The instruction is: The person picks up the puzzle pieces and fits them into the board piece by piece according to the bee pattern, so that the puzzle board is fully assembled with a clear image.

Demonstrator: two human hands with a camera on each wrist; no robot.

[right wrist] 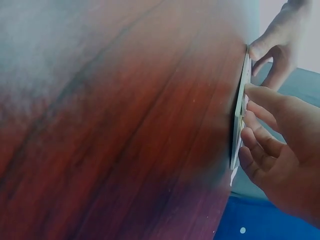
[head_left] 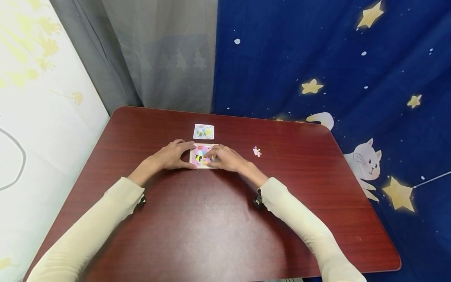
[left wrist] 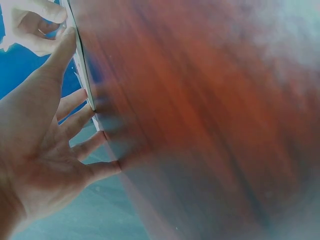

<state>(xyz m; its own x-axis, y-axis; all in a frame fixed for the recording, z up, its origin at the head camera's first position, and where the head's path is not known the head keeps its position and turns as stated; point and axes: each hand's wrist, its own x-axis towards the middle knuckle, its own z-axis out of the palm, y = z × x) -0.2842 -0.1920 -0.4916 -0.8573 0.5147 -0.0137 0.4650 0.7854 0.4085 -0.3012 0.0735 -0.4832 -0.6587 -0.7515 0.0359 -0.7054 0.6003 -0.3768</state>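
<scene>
A small jigsaw puzzle (head_left: 198, 150) in a pale frame lies on the table, showing a bee on pink. My left hand (head_left: 172, 155) spans its left side, thumb on the lower left corner and index finger by the upper left one. In the left wrist view the fingers of the left hand (left wrist: 65, 130) are spread and fairly straight. My right hand (head_left: 225, 158) covers the right part of the puzzle, its bent thumb and fingers touching the surface. Whether a piece is between those fingertips is hidden, also in the right wrist view, where the right hand (right wrist: 285, 145) blocks it.
Just behind the puzzle lies a printed card (head_left: 203, 132) with a similar bee picture. Several loose puzzle pieces (head_left: 257, 151) lie to the right of my right hand. The dark red table (head_left: 197, 227) meets grey and blue curtains (head_left: 275, 58) at its back edge.
</scene>
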